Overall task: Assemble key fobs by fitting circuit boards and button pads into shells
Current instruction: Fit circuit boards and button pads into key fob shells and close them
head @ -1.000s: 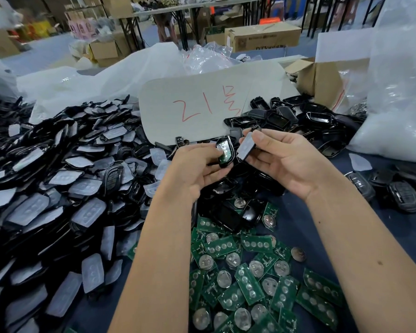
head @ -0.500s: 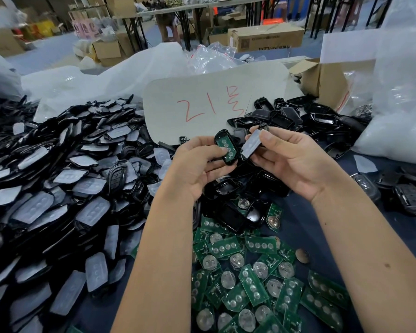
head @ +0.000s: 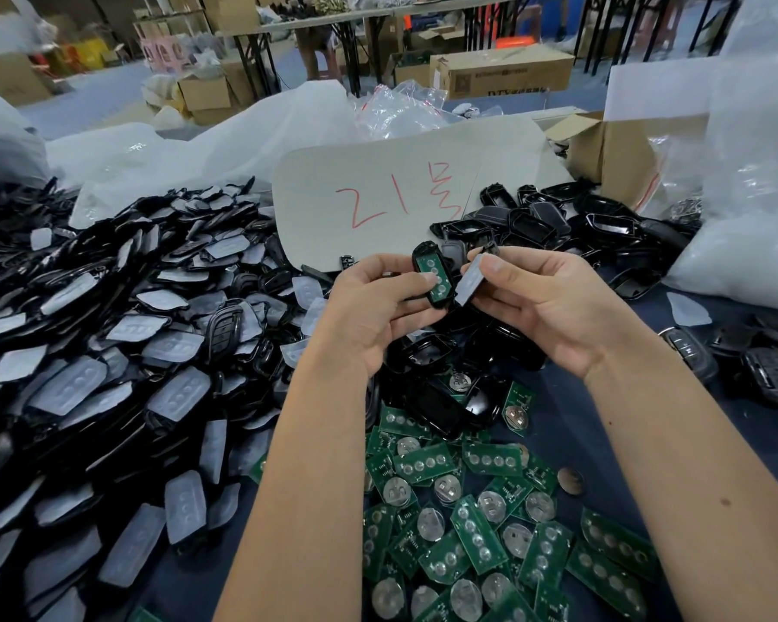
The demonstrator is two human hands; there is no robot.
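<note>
Left hand point(head: 373, 312) grips a black shell point(head: 432, 280) with a green circuit board point(head: 433, 277) seated in it (4 round contacts face up), fingers curled round its left edge, thumb on the near side. Right hand point(head: 544, 303) pinches a grey button pad point(head: 469, 282) between thumb and forefinger, tilted, just right of the shell and almost touching it, both held above the table middle. Loose boards point(head: 490, 531) lie near, pad-and-shell heap point(head: 109, 352) left, empty shells point(head: 558, 222) far right, card marked 21 point(head: 400, 199) behind.
</note>
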